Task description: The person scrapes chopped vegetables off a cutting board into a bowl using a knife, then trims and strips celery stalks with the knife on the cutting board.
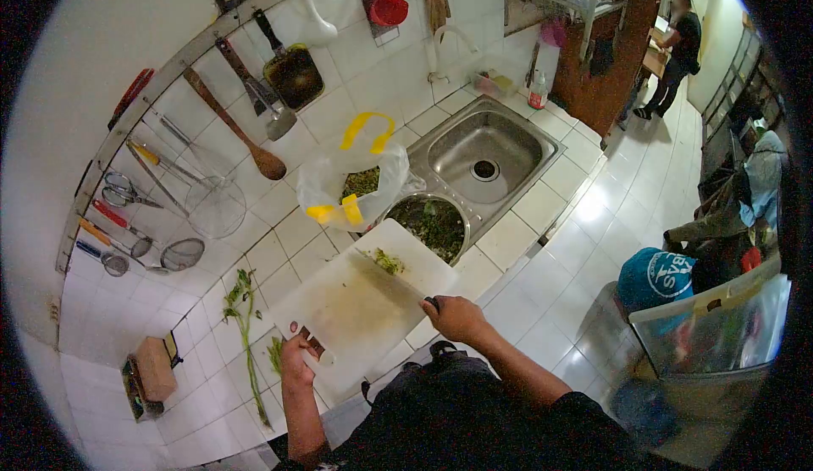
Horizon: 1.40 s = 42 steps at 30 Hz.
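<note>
My right hand is closed round the dark handle of a knife, whose blade lies across a white cutting board. A small heap of chopped greens sits by the blade, near the board's far edge. My left hand grips the board at its handle cutout, on the near left corner. Just past the far edge is a round metal bowl with chopped greens in it. Beyond that, a plastic bag with yellow handles holds more greens.
A steel sink is set in the tiled counter. Long green stems lie left of the board. Utensils, among them a wooden spoon, hang on the wall. Another person stands far right. A plastic bin is on the right.
</note>
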{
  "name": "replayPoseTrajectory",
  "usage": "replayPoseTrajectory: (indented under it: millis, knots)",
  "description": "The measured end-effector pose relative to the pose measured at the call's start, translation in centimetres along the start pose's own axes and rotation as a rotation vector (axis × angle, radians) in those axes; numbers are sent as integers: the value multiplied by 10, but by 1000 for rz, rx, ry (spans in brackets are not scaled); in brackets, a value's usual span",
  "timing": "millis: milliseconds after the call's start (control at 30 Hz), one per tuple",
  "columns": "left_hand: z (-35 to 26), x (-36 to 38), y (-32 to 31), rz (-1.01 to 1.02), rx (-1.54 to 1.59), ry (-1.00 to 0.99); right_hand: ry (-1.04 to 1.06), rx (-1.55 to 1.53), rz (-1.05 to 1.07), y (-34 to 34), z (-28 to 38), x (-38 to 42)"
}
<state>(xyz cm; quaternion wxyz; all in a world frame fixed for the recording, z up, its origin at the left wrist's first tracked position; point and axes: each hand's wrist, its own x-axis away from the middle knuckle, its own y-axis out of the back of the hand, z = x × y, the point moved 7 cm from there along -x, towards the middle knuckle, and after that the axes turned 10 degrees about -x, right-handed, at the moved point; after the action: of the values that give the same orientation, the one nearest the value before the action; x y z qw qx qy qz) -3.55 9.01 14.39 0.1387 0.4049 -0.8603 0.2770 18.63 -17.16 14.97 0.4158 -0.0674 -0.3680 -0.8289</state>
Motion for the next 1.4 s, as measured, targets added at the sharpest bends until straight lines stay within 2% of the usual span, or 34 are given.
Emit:
replayPoseTrajectory:
  millis: [100, 167, 233, 267, 333, 400, 467, 567, 667, 800, 900, 933, 1100, 1167, 1233, 1333, 1400]
  knots:
    - [-1, -11, 28, 23, -65, -8, 17, 6, -33, 13, -14, -11]
    - [-4, -12, 18, 83, -112, -19, 7, 17, -67, 26, -23, -20]
    - [-15, 4, -3, -38, -108, -27, 6, -8, -135, 37, -35, -33]
    - [-12, -1, -5, 13, 48, -13, 10, 1, -147, 43, -39, -36]
    - [-19, 2, -13, 9, 23, -18, -38, 84, -144, 54, -42, -38]
    - [-26, 1, -15, -7, -8, -22, -3, 58, -155, 59, -31, -30]
    - [-29, 1, -21, 100, -37, -44, 29, 29, -157, 58, -14, -16]
    - [-32, 8, -24, 74, -91, -52, 179, -10, -55, 34, 22, -3]
    - [-43, 26, -58, 80, 1, -70, 161, 35, 20, 15, 30, -3]
    - [-47, 21, -41, 58, -181, -119, 51, 51, -116, 28, -17, -36]
    - [-55, 38, -58, -25, -151, -116, -7, 102, -189, 55, -38, -29]
    - [-57, 40, -65, 13, -110, -114, -42, 76, -182, 61, -35, -22]
    - [-45, 18, -44, 88, -47, -75, 124, 56, -80, 41, -5, -2]
    - [-44, 9, -32, 53, -135, -59, 121, 67, 4, 36, 12, 13]
    - [-50, 18, -50, 45, -122, -76, 108, 91, 20, 28, -8, -5]
    - [-56, 33, -71, 64, -73, -110, -89, 147, -115, 55, -47, -16]
    - [-57, 25, -63, 76, -72, -132, -33, 125, -151, 65, -41, -10]
